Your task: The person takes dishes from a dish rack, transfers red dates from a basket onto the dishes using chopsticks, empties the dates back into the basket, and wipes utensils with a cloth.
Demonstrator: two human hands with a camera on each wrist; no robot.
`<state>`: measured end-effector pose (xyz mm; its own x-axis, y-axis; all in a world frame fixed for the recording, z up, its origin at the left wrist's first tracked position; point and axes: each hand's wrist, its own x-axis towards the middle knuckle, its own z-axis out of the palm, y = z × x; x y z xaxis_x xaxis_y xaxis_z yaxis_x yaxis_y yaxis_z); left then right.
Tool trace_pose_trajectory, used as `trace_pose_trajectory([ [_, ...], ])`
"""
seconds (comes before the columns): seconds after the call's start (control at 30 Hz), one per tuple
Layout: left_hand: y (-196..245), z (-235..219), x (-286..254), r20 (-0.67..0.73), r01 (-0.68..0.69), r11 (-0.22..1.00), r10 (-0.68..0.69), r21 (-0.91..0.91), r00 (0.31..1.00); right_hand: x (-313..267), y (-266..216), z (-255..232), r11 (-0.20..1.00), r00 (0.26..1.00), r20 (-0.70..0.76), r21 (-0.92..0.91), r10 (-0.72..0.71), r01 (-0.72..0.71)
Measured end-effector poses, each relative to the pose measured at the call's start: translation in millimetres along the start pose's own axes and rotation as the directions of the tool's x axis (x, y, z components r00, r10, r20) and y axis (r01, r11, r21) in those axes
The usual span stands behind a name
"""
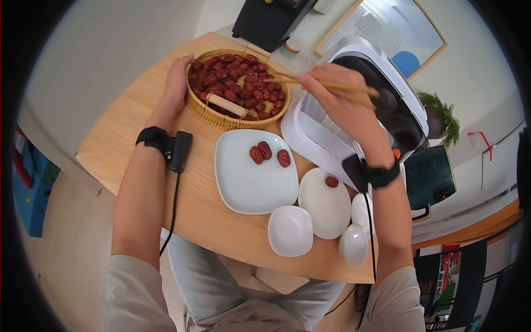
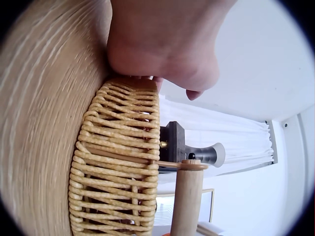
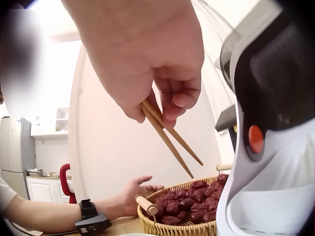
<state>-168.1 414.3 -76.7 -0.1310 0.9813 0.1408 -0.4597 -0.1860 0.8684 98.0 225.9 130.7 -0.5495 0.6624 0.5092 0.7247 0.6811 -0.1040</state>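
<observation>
My left hand [image 1: 176, 83] rests against the left side of a round wicker basket [image 1: 213, 118], its fingers loosely extended along the outside. Many wrinkled red dates [image 1: 221, 83] lie in the basket. Between the fingers and thumb of my right hand [image 1: 345, 105] is a pair of wooden chopsticks [image 3: 170, 142], their tips slightly apart above the basket's right side, nothing between them. Three dates [image 1: 256, 155] sit on a square pale plate [image 1: 249, 188] in front of the basket. One more date [image 1: 332, 181] lies on an oval white plate [image 1: 323, 213].
A white appliance [image 1: 312, 135] with its dark lid raised stands right of the basket, under my right forearm. Small white bowls [image 1: 290, 232] sit near the table's front edge. Behind are a black machine [image 1: 271, 22] and a framed picture [image 1: 387, 33]. Cables trail from both wrists.
</observation>
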Motion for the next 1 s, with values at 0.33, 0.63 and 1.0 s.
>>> trace_pose_trajectory([
  [0.33, 27.8, 21.2, -30.3, 0.056, -0.075, 0.996, 0.072, 0.054, 0.996, 99.7, 84.5, 107.0, 0.949, 0.940, 0.135, 0.003, 0.313, -0.316],
  [0.63, 17.8, 15.0, -22.9, 0.038, -0.068, 0.997, 0.067, 0.033, 0.997, 80.9, 60.0, 86.7, 0.995, 0.998, 0.049, -0.097, 0.025, -0.020],
  [1.0, 10.3, 3.2, -11.7, 0.120, 0.096, 0.986, -0.079, -0.140, 0.990, -116.7, -98.9, -67.9, 0.982, 0.979, 0.115, -0.105, 0.171, -0.159],
])
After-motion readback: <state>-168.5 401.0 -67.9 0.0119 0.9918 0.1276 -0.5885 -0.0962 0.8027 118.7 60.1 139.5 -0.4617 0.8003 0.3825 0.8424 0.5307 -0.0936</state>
